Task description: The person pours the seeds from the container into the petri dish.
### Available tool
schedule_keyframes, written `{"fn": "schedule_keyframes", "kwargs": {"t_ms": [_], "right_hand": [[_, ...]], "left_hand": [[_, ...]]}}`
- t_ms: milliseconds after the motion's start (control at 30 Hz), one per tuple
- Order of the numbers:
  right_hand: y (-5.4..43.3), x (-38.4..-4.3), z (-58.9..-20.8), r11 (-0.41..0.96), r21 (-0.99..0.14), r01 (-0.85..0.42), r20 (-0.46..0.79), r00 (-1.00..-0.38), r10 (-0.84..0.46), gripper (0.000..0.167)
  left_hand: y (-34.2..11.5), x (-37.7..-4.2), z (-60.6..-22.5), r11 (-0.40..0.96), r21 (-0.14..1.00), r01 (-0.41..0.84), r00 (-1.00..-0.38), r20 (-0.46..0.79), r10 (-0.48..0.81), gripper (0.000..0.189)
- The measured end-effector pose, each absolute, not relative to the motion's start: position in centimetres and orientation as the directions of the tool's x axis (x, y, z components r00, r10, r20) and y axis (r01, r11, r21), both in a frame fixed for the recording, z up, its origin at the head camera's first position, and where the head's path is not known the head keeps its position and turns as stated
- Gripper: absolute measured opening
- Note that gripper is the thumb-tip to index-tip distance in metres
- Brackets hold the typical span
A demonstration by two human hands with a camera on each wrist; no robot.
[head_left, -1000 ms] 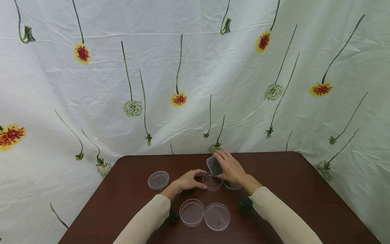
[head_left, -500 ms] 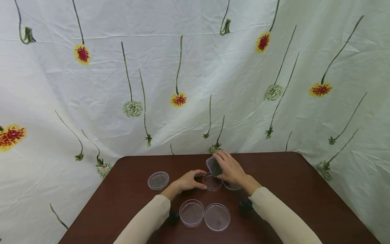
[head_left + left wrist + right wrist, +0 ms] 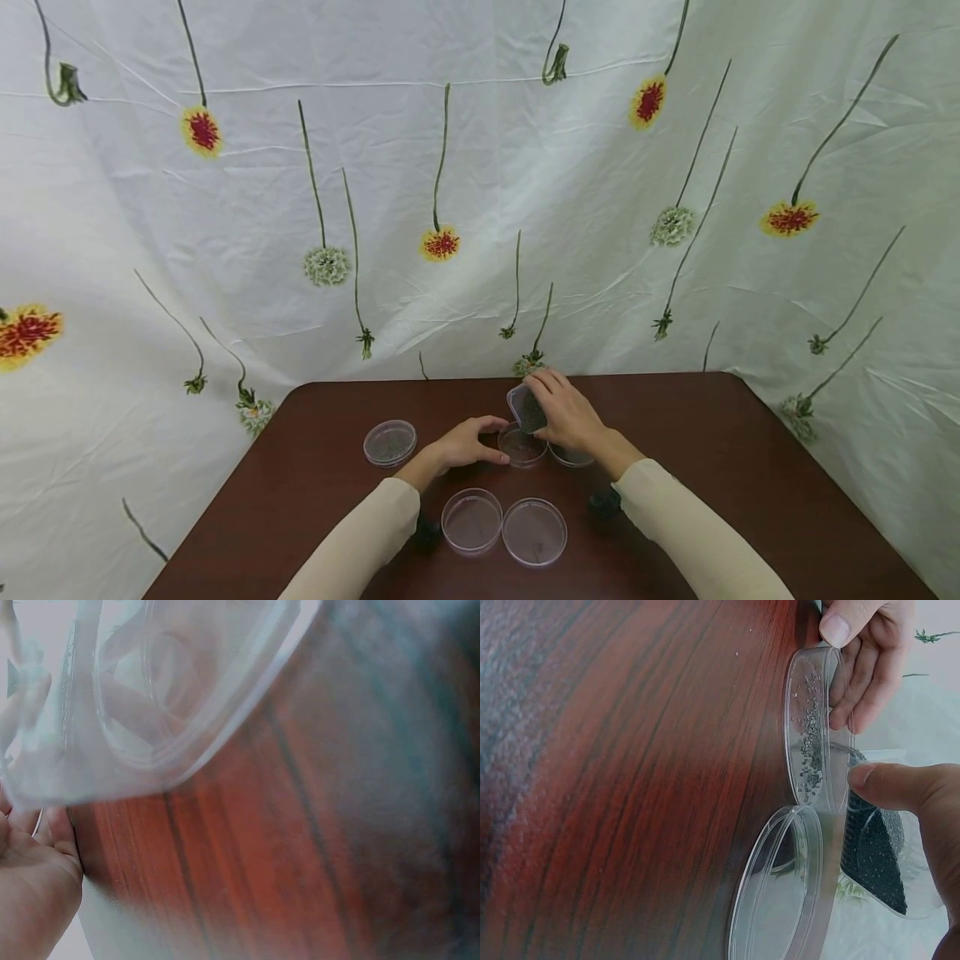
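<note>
Tub (image 3: 520,405) is gripped by the right hand (image 3: 567,412) and leans over the receiving dish (image 3: 525,457), dark grains (image 3: 874,859) gathered at its lower side; scattered grains (image 3: 810,742) already lie inside that dish. The left hand (image 3: 467,443) pinches the dish's wall. Better, I think, to tip slowly, mouth low within the dish, away from the second dish (image 3: 572,457) just to its right.
</note>
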State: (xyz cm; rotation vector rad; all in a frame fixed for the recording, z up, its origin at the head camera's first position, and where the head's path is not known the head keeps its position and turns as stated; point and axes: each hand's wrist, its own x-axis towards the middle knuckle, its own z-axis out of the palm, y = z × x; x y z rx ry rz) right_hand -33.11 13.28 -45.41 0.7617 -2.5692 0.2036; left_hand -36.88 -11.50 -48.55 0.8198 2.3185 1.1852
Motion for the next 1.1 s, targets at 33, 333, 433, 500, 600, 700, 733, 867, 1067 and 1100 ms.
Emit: {"fn": "schedule_keyframes", "kwargs": {"t_ms": [33, 333, 433, 500, 600, 700, 733, 867, 1067, 1100], "right_hand": [[13.26, -33.09, -45.4, 0.837, -0.012, -0.547, 0.46, -0.746, -0.481, 0.099], [13.2, -33.06, -45.41, 0.84, -0.006, -0.542, 0.462, -0.747, -0.479, 0.099], [13.22, -33.03, -45.46, 0.84, -0.011, -0.542, 0.456, -0.751, -0.478, 0.1], [13.25, -33.0, -45.5, 0.84, -0.013, -0.542, 0.454, -0.752, -0.479, 0.1], [13.29, -32.96, -45.56, 0.841, -0.003, -0.541, 0.452, -0.751, -0.482, 0.099], [13.34, -32.95, -45.6, 0.84, 0.009, -0.542, 0.454, -0.747, -0.486, 0.098], [13.35, -32.94, -45.6, 0.841, 0.012, -0.542, 0.454, -0.746, -0.487, 0.098], [13.38, -32.94, -45.57, 0.84, 0.017, -0.543, 0.454, -0.744, -0.49, 0.098], [13.41, -33.0, -45.56, 0.838, 0.012, -0.545, 0.459, -0.742, -0.489, 0.098], [13.41, -33.0, -45.56, 0.838, 0.009, -0.545, 0.459, -0.743, -0.488, 0.098]], "left_hand": [[-11.49, -36.87, -48.53, 0.467, 0.826, 0.315, -0.744, -0.09, 0.662, 0.065], [-11.55, -36.88, -48.56, 0.468, 0.828, 0.309, -0.744, -0.096, 0.661, 0.066], [-11.55, -36.84, -48.59, 0.469, 0.827, 0.31, -0.743, -0.097, 0.662, 0.066], [-11.54, -36.8, -48.6, 0.47, 0.826, 0.311, -0.743, -0.097, 0.662, 0.066], [-11.51, -36.79, -48.64, 0.459, 0.829, 0.32, -0.737, -0.087, 0.67, 0.066], [-11.47, -36.83, -48.68, 0.447, 0.832, 0.328, -0.731, -0.076, 0.678, 0.066], [-11.46, -36.86, -48.69, 0.444, 0.833, 0.331, -0.729, -0.073, 0.68, 0.066], [-11.45, -36.89, -48.68, 0.451, 0.828, 0.332, -0.731, -0.076, 0.678, 0.066], [-11.49, -37.01, -48.76, 0.461, 0.827, 0.323, -0.737, -0.086, 0.671, 0.066], [-11.49, -37.03, -48.76, 0.461, 0.827, 0.322, -0.737, -0.087, 0.671, 0.066]]}}
